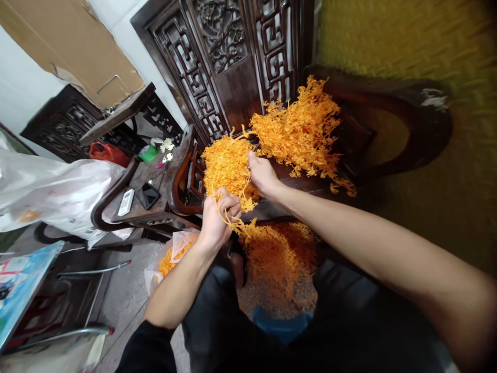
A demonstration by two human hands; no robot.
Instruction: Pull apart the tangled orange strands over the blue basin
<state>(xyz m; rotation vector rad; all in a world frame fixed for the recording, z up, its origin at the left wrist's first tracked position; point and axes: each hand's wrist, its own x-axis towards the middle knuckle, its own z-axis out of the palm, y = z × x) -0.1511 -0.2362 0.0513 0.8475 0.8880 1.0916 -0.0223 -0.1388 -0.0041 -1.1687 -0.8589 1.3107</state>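
My left hand is closed around thin orange plastic sprigs, whose bendy stems loop out past the fingers. Beside it, my right hand is pinched at the edge of a heap of orange sprigs, with a thin orange strand at the fingertips. The exact grip there is partly hidden. A second, looser heap of orange sprigs lies behind my right hand on the dark carved wooden bench. More orange sprigs hang or lie below, between my knees.
A blue container is on the floor between my legs. At left stand a white bag with orange pieces and a small wooden table bearing a phone and a white remote. The bench's curved armrest rises at right.
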